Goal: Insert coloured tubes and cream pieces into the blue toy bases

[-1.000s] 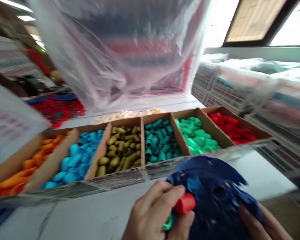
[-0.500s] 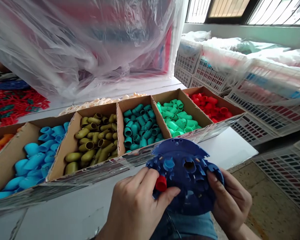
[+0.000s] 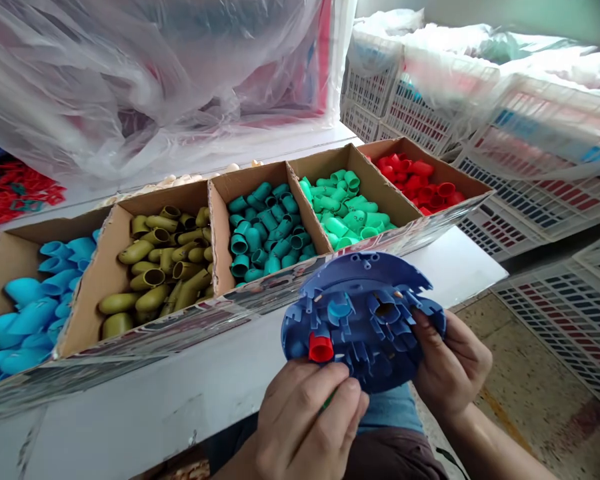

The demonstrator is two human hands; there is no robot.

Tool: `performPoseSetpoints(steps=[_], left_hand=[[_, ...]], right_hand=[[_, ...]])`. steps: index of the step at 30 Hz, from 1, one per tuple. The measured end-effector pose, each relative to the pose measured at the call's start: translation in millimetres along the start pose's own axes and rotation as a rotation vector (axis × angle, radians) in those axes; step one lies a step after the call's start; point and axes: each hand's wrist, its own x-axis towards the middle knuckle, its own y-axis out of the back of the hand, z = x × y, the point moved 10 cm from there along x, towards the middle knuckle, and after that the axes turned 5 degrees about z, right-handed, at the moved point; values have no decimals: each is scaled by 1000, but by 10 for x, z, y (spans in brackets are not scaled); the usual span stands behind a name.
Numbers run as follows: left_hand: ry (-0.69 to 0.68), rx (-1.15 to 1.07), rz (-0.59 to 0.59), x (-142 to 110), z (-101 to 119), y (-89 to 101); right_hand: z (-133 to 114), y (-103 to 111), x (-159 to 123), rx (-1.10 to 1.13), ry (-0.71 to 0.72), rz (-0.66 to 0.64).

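Observation:
My right hand (image 3: 453,363) grips the right edge of a round blue plastic shell (image 3: 365,270), its inner side with posts and sockets facing up. A red plastic cap (image 3: 321,348) sits in a socket at the shell's left. Light blue and olive pieces show in two other sockets. At the shell's near edge is my left hand (image 3: 310,420), fingers closed around a small green plastic piece (image 3: 329,400), mostly hidden by the fingers. Whether this hand also touches the shell I cannot tell.
A divided cardboard box (image 3: 145,353) holds light blue (image 3: 35,313), olive (image 3: 153,277), teal (image 3: 270,230), green (image 3: 353,210) and red caps (image 3: 417,180). Red parts (image 3: 15,190) lie far left. Plastic-covered crates (image 3: 545,153) stand at right; a plastic-wrapped stack (image 3: 190,73) rises behind.
My left hand has let go of the red cap, which stays in the shell, and moved down to the near edge, with a green piece now in its fingers. The view has shifted.

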Motion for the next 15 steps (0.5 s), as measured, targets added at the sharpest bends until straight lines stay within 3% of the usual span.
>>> performPoseSetpoints(steps=[3,7,12,15], left_hand=[[-20,32,-24,-195,36,-144],[73,29,167,-317,17,14],[25,-5,-8,-225,-34,-119],[-31,0,-19,-283,-22,-218]], right_hand=[[-5,44,15,10,29,23],[40,99,23,22,-16,55],[-54,6,9,-40,61,-28],[-75,-19,-3,-43,93,-54]])
